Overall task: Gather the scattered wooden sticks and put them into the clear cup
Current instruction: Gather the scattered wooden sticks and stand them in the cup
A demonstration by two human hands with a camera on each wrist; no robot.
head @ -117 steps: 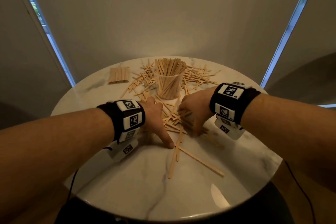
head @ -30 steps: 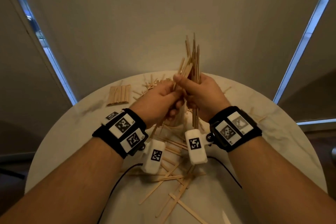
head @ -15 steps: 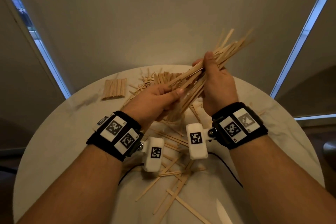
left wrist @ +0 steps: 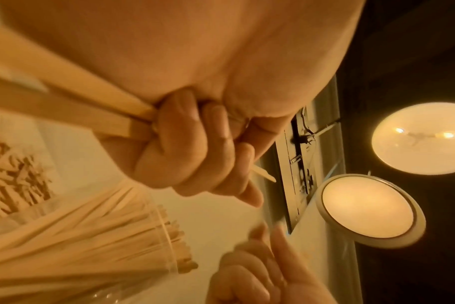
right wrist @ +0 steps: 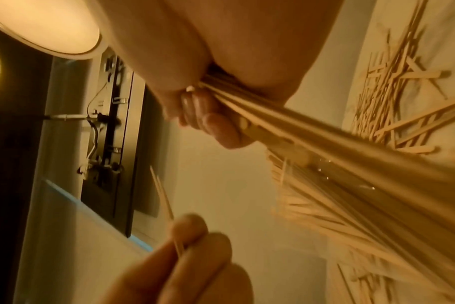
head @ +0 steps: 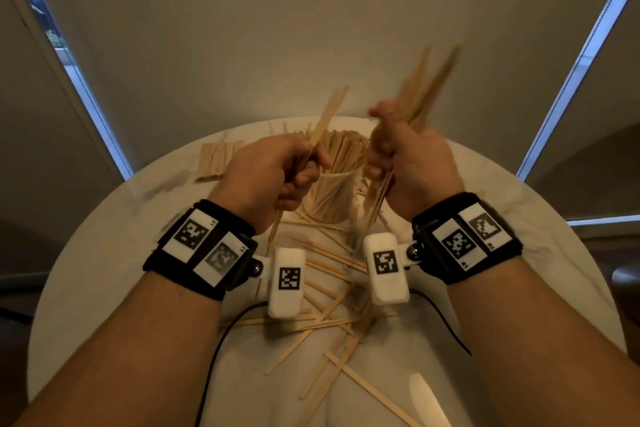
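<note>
A clear cup [head: 334, 196] packed with upright wooden sticks stands at the far middle of the round marble table [head: 104, 253]. My left hand [head: 277, 170] is raised just left of the cup and grips a few sticks [head: 327, 118] that point up. On the cup's right, my right hand [head: 405, 152] grips a thick bundle of sticks [head: 424, 87], blurred and tilted up to the right. The left wrist view shows fingers [left wrist: 195, 144] curled round sticks [left wrist: 65, 98]. The right wrist view shows the bundle [right wrist: 312, 127] in the fist. Loose sticks [head: 329, 322] lie scattered on the near table.
A neat flat stack of sticks [head: 216, 158] lies at the far left of the table. More loose sticks lie round the cup's base. Black cables [head: 221, 340] run from the wrist cameras across the near table edge. A blind hangs behind.
The hands have parted: the left now holds a few sticks of its own left of the cup, while the right has swung its bundle more upright on the right.
</note>
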